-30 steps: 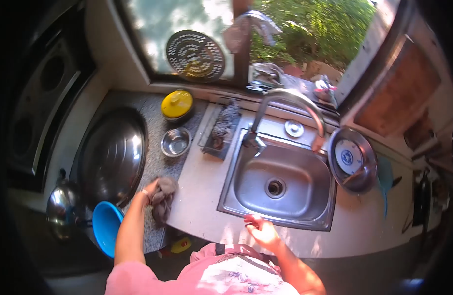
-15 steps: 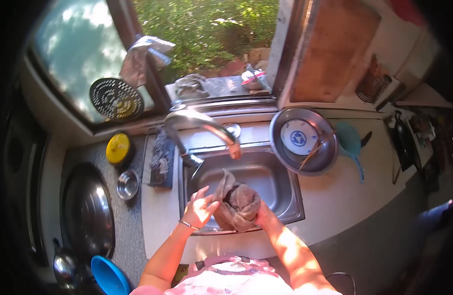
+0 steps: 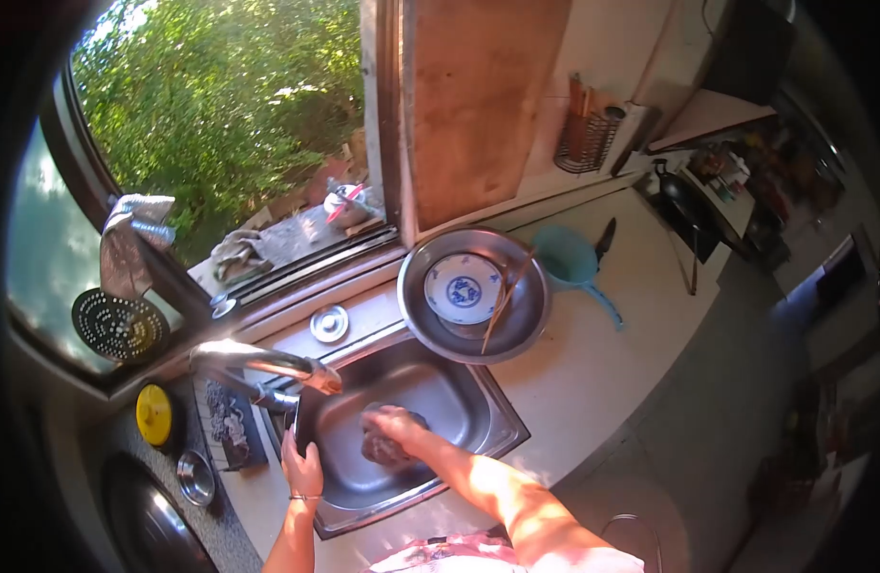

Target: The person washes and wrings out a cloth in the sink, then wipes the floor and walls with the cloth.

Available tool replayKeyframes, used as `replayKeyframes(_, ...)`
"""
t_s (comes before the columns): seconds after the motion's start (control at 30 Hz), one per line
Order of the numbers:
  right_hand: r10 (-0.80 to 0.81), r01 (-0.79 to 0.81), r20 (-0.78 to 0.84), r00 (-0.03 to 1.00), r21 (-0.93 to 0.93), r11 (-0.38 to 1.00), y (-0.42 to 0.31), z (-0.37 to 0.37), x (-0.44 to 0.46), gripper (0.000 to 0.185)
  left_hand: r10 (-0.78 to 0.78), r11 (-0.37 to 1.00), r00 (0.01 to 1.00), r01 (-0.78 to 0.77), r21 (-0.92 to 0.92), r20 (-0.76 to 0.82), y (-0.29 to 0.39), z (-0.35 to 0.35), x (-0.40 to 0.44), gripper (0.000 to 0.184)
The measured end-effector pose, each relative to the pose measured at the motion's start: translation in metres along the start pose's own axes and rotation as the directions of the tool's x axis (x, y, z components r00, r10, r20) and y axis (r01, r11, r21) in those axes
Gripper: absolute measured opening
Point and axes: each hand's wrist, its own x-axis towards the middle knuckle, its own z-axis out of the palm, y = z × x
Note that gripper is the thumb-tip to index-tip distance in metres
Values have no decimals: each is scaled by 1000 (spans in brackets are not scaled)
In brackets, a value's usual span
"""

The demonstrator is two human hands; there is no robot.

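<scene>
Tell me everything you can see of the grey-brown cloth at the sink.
The grey-brown, soft-looking fabric cloth is bunched into a crumpled, rounded lump, its edges and corners not clear to make out. It is low within the rectangular grey metal sink, around the middle of the bowl. The person's bare right hand lies over it and hides part of it; whether it grips or just presses is unclear. Wet or dry cannot be told.

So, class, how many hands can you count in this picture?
2: the left hand is beside the faucet; the right hand holds a brown cloth in the sink. No other hand shows.
</scene>
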Motion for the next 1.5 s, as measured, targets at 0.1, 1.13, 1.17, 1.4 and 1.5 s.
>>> replayKeyframes(0.1,119,-102,57,991,-234,967,-39,21,-15,34,71,994,997,-74,84,38,3,13,-8,65)
replayKeyframes(1.13,-385,248,-23,923,-729,638,31,-42,46,44,-253,-89,577,785,-613,776,31,84,42,50)
replayKeyframes(1.17,-325,357,148,934,-429,830,49,-55,71,42,-206,-5,535,837,-548,819,26,85,43,51)
replayKeyframes(1.4,14,-118,318,948,310,943,1,-29,46,43,-288,490,734,665,-564,616,34,87,29,39)
replayKeyframes(1.5,-30,-16,-170,985,-260,966,-40,-10,15,73,-386,676,827,555,-484,410,-19,96,19,40)
